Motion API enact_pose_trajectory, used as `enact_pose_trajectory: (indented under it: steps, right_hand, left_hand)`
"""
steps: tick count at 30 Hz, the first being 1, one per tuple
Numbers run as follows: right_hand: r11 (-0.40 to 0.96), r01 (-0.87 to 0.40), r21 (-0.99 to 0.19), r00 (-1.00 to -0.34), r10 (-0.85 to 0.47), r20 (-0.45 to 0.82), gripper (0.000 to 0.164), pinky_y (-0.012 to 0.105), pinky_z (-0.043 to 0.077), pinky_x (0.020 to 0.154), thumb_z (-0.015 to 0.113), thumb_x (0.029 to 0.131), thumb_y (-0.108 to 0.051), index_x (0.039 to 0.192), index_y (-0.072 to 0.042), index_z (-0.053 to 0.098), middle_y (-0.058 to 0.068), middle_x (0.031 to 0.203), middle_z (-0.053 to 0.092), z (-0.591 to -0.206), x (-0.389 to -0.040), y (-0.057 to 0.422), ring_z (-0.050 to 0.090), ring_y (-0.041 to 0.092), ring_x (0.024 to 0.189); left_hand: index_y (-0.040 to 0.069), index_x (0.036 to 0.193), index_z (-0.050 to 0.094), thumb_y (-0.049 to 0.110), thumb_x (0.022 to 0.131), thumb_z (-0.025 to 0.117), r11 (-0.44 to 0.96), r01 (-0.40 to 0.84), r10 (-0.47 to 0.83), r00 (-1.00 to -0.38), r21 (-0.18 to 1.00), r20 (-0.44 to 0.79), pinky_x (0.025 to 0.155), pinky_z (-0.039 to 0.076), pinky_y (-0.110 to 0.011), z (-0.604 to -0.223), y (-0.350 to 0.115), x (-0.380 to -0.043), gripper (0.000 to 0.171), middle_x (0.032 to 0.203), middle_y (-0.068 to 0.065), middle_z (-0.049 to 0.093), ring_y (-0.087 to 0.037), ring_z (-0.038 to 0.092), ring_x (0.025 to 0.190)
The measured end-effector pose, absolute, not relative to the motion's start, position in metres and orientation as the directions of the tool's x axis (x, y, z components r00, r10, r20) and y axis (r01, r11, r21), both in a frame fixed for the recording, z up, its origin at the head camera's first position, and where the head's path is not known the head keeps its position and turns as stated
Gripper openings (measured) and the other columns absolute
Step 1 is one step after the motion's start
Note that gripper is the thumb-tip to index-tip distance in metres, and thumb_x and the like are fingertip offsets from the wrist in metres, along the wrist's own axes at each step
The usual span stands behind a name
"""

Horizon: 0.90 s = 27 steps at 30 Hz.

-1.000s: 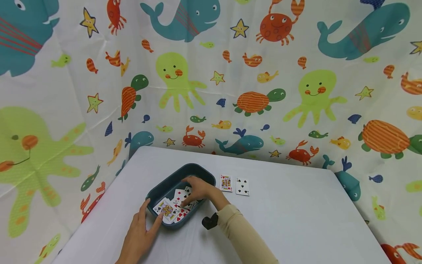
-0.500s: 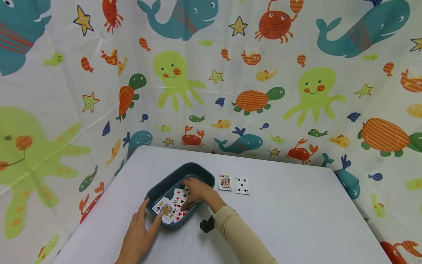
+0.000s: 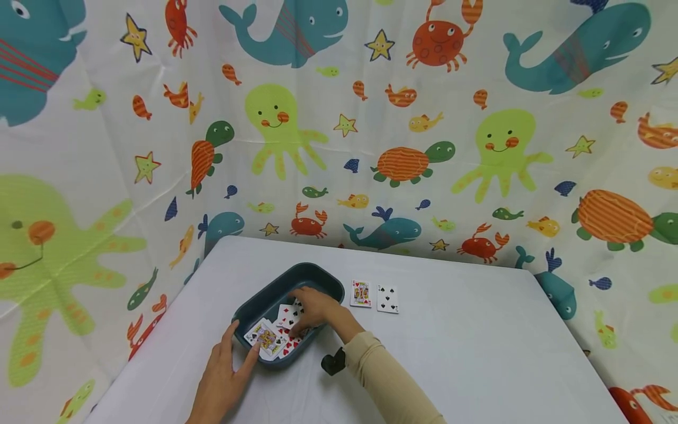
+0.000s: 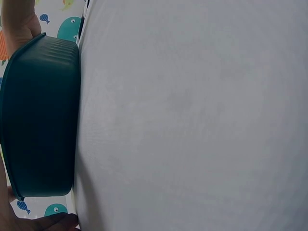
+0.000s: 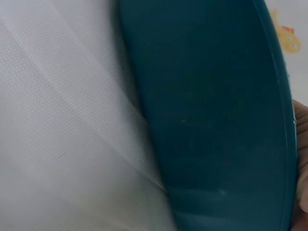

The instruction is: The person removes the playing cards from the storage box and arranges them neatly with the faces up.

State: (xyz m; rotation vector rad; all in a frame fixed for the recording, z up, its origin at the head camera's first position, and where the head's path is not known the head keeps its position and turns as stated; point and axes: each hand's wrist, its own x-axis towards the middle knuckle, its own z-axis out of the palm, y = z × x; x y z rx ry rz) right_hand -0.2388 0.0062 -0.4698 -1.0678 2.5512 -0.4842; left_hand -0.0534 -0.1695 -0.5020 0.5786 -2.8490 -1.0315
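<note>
A dark teal plastic tub [image 3: 249, 306] sits on the white-covered table, with a loose heap of playing cards [image 3: 290, 341] in its near half. A face card [image 3: 266, 338] lies uppermost at the near left end. My left hand [image 3: 225, 368] grips that end, thumb at the front rim and fingers at the left side. Inside the tub, over the cards, is my right hand [image 3: 313, 307], its thumb and fingers spread apart and bent down. Its fingertips are partly hidden, so I cannot tell whether it pinches a card. Both wrist views show mostly the tub's outer wall [image 4: 41, 120].
Right of the tub, a face card with red hearts [image 3: 361, 293] and a spade card [image 3: 388, 299] lie face up, side by side. The white table [image 3: 477, 347] stretches to the right. A sea-animal patterned curtain [image 3: 328, 176] hangs behind and at the left.
My right hand has dipped slightly deeper among the cards, its thumb and fingers drawn in a little. My left hand, the tub and the two cards outside it have stayed in place.
</note>
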Motion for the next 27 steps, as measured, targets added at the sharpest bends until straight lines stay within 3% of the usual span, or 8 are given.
enact_pose_trajectory:
  steps: [10,17,27]
  right_hand:
    - [0.562,-0.642,-0.522,-0.64,-0.767,-0.039,0.083,0.034,0.04,0.115,0.088,0.081,-0.039,0.15,-0.012,0.05,0.005,0.15,0.052,-0.466,-0.241,0.013,0.048,0.018,0.139]
    - [0.496,-0.567,-0.658,-0.676,-0.736,0.027,0.082,0.033,0.045,0.108,0.087,0.081,-0.042,0.15,-0.016,0.051,0.003,0.148,0.053,-0.459,-0.243,0.022,0.052,0.013,0.128]
    - [0.319,-0.407,-0.856,-0.73,-0.677,0.094,0.081,0.037,0.044,0.113,0.085,0.084,-0.032,0.153,-0.013,0.047,0.005,0.155,0.048,-0.449,-0.255,0.053,0.05,0.024,0.139]
  left_hand:
    - [0.014,0.161,0.015,0.063,0.1,0.051,0.709,-0.316,-0.358,-0.931,0.631,-0.063,0.101,0.043,-0.07,-0.502,-0.171,-0.054,0.086,0.145,-0.04,0.04,-0.058,0.049,0.128]
    - [0.014,0.161,0.015,0.064,0.1,0.051,0.712,-0.321,-0.356,-0.932,0.624,-0.072,0.1,0.043,-0.07,-0.504,-0.173,-0.059,0.087,0.144,-0.04,0.04,-0.058,0.05,0.126]
    - [0.014,0.161,0.014,0.064,0.1,0.05,0.71,-0.303,-0.34,-0.938,0.635,-0.068,0.1,0.042,-0.071,-0.506,-0.183,-0.07,0.087,0.144,-0.04,0.04,-0.058,0.05,0.125]
